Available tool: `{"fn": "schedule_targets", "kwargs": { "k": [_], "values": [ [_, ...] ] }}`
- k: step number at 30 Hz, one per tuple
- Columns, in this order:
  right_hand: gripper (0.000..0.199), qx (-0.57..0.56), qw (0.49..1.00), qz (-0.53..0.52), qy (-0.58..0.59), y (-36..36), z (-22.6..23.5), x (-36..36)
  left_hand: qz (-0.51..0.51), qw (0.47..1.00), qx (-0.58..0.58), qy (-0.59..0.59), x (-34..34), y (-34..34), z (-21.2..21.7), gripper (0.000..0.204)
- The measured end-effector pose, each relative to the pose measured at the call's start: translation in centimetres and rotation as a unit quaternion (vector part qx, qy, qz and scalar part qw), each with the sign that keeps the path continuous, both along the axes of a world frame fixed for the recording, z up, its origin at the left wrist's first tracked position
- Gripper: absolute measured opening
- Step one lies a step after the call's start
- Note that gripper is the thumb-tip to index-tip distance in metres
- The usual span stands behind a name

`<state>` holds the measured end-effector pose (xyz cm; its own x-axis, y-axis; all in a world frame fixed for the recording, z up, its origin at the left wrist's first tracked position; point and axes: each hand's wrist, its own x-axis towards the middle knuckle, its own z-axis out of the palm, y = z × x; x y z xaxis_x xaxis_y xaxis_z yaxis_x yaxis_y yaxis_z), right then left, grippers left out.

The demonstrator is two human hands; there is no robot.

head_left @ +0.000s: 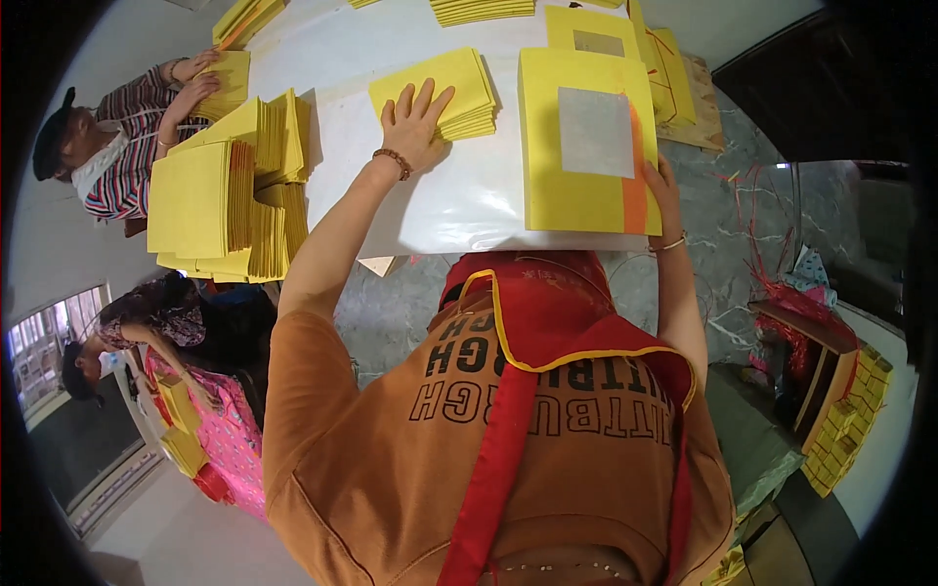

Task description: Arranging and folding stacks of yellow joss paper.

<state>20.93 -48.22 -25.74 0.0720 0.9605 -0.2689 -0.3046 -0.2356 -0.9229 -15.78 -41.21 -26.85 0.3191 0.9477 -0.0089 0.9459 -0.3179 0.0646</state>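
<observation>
Your left hand (415,122) lies flat, fingers spread, on small yellow stack (461,73) on white table (430,200); your right hand (666,200) meets right edge of larger yellow piece (594,137), grip unclear from this angle. Even palm pressure should keep layers square.
</observation>
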Motion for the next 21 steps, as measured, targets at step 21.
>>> {"fn": "schedule_targets", "kwargs": {
  "k": [21],
  "values": [
    [0.049, 0.018, 1.000, 0.003, -0.017, 0.2, -0.8, 0.6, -0.073, 0.983, 0.166, 0.001, 0.7, 1.4, 0.8, 0.061]
  ]
}}
